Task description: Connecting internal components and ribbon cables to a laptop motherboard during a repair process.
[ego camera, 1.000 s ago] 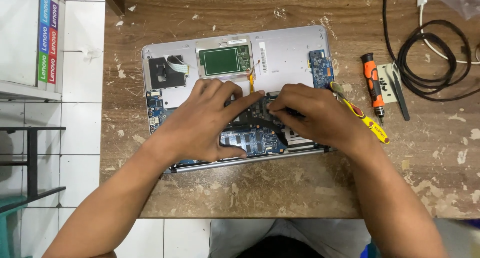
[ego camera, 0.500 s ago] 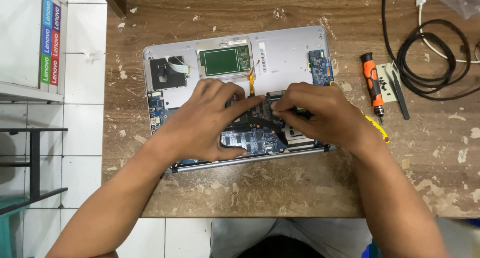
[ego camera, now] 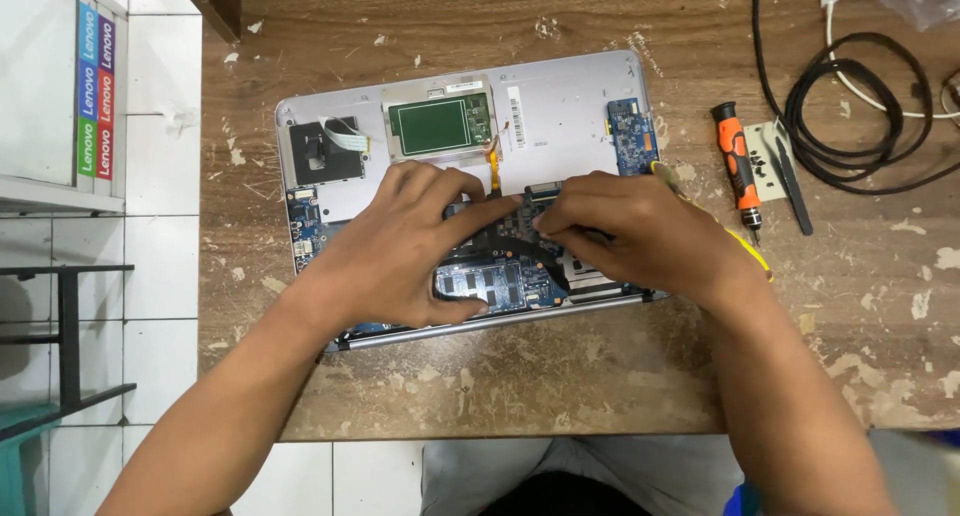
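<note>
Laptop (ego camera: 560,106), opened and case-up, lay on the desk (ego camera: 600,376); both hands, left (ego camera: 400,251) and right (ego camera: 640,236), pinched at its board (ego camera: 495,281), fingertips pressing inward, screwdriver (ego camera: 737,161) kept near.

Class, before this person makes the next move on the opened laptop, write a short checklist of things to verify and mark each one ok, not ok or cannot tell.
1. Both hands on the board: left hand and right hand rest on the mainboard. Ok.
2. Laptop base lies flat on the wooden table. Ok.
3. Orange screwdriver within reach to the right. Ok.
4. Black cable coil clear of the laptop. Ok.
5. Orange ribbon cable unplugged: cannot tell.
6. Screws all removed: cannot tell, hands cover them.
</note>
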